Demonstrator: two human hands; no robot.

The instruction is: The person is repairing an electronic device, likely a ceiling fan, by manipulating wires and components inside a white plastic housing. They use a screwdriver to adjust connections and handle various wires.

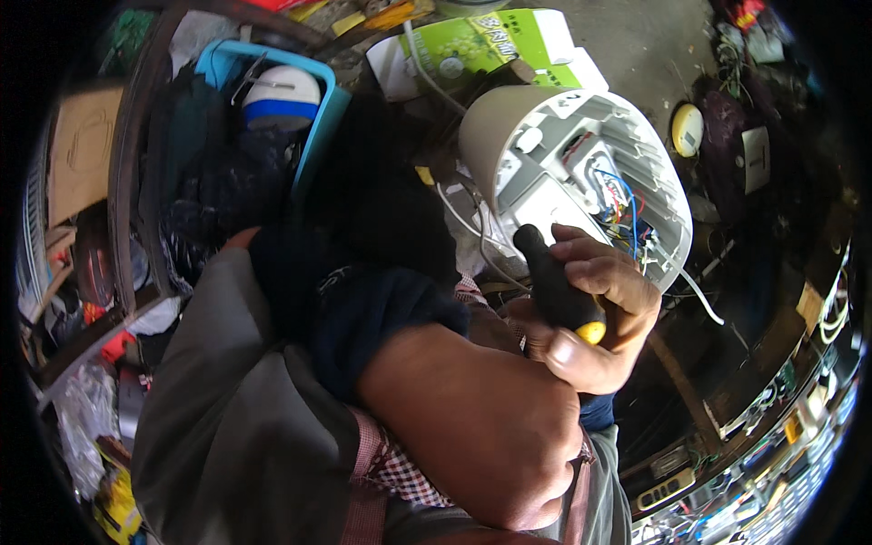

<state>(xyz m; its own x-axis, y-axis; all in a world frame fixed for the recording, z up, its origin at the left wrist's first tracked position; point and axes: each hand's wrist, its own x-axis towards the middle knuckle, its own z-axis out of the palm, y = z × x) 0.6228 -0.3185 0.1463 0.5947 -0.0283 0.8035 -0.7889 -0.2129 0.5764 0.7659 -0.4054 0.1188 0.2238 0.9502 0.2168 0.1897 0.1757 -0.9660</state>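
In my right hand [613, 320] is a tool handle [555, 283] with a black grip and a yellow end, likely a screwdriver's; no shaft shows. My left hand [524, 456] reaches across my lap from the left, below the right hand and close to the right sleeve. Its fingers curl under, so what they hold, if anything, is hidden. Just beyond the tool stands an opened white plastic appliance housing [487, 139]. Ribbed walls, a white inner cover [545, 204] and blue and red wires [628, 194] show inside it.
A blue plastic bin [320, 129] with a white-and-blue round object stands at the far left. Behind the housing lies a green printed carton [470, 44]. A white cable [429, 75] runs down to the housing. Cluttered parts and a power strip [666, 489] lie at lower right.
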